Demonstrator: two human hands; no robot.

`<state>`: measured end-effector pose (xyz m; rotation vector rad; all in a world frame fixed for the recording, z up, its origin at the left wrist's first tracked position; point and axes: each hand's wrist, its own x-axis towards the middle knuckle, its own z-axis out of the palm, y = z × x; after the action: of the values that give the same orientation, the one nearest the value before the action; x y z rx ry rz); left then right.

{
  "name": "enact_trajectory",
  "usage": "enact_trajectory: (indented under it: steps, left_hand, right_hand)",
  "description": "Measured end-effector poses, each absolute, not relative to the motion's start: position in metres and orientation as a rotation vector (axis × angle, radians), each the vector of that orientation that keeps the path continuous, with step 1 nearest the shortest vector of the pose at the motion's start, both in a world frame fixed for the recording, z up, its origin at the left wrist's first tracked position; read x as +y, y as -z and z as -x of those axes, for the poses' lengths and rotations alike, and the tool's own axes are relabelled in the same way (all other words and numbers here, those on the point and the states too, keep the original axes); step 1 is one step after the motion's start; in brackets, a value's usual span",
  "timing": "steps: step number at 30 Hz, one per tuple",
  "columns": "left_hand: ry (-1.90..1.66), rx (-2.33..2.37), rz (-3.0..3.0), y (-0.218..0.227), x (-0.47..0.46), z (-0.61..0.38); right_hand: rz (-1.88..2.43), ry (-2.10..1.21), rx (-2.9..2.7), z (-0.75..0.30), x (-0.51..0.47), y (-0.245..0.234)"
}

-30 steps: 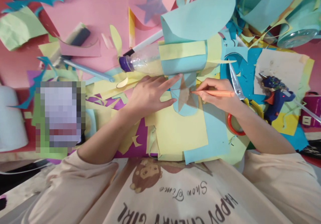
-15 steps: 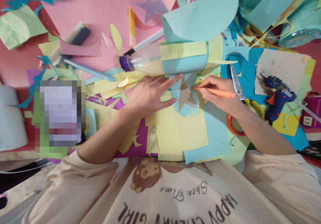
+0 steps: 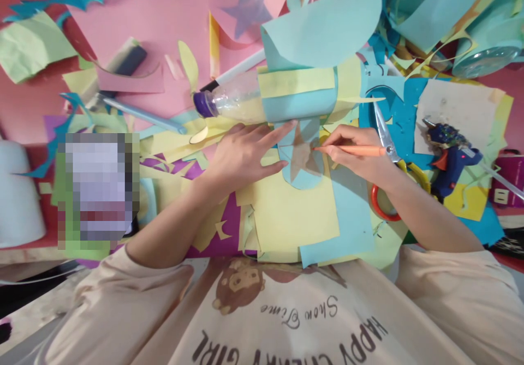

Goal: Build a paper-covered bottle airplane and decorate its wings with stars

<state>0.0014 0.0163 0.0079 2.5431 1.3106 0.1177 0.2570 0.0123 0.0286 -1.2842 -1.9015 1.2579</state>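
Observation:
An orange marker [image 3: 360, 150] is pinched in my right hand [image 3: 356, 152], its tip on a brown star [image 3: 303, 155] coloured on a light blue paper wing [image 3: 290, 178]. Spread flat, my left hand [image 3: 251, 152] lies left of the star, with its index fingertip on the wing's edge near the bottle. The clear plastic bottle [image 3: 239, 100] lies on its side just beyond both hands, wrapped in blue and yellow paper. Its purple cap [image 3: 204, 104] points left. A second light blue wing [image 3: 323, 27] sticks out on the bottle's far side.
Scissors [image 3: 385, 130] with red and yellow handles lie partly under my right forearm. Farther right is a blue glue gun [image 3: 456, 166] on paper. A blue pen [image 3: 143, 115], paper scraps and a pixelated block [image 3: 100, 185] are on the left. A pink sheet [image 3: 164, 21] spans the back.
The marker tip has shifted slightly down and left along the star's right side. My left hand stays in place, and the bottle appears slightly farther left.

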Motion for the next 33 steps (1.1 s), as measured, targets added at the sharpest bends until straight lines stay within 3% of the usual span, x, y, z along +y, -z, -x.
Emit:
enact_trajectory:
  steps: [33]
  left_hand:
    - [-0.126,1.302,-2.565,-0.0080,0.0164,-0.0015]
  right_hand:
    - [1.298,-1.229,-1.932,-0.2603,0.0122,-0.0285]
